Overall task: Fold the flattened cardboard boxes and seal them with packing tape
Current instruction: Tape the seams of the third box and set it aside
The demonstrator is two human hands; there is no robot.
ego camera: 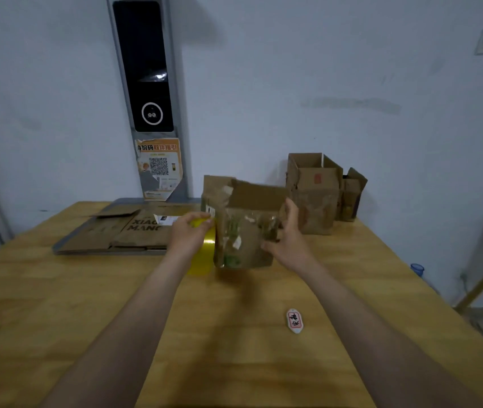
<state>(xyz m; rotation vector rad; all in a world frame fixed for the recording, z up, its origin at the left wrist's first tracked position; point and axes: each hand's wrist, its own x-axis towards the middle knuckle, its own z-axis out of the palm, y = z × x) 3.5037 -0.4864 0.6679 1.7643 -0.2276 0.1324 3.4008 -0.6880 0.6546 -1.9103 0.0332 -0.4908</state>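
A person stands at a long wooden table (57, 304). In the middle of it is a worn brown cardboard box (246, 231) with its top flaps standing open. Bits of clear tape and green marks show on its front.

The right hand (288, 240) grips the box's right side, with the thumb on the front and the fingers round the edge. The left hand (188, 234) is curled round a roll of shiny yellow packing tape (205, 254) and holds it right against the box's left side. The two hands are apart, with the box between them. I cannot tell if the box sits on the table or is held a little above it.

Behind the left hand, a pile of flat brown cardboard sheets (116, 234) lies on the table, with dark letters printed on it. At the back right stands a taller brown box (313, 198), open on top, with a smaller brown box (352, 195) just beside it. Near the right arm lies a small white oval tag (294, 320) with red marks. By the wall, a grey post holds a black panel (146, 66) and a torn orange poster (159, 169).
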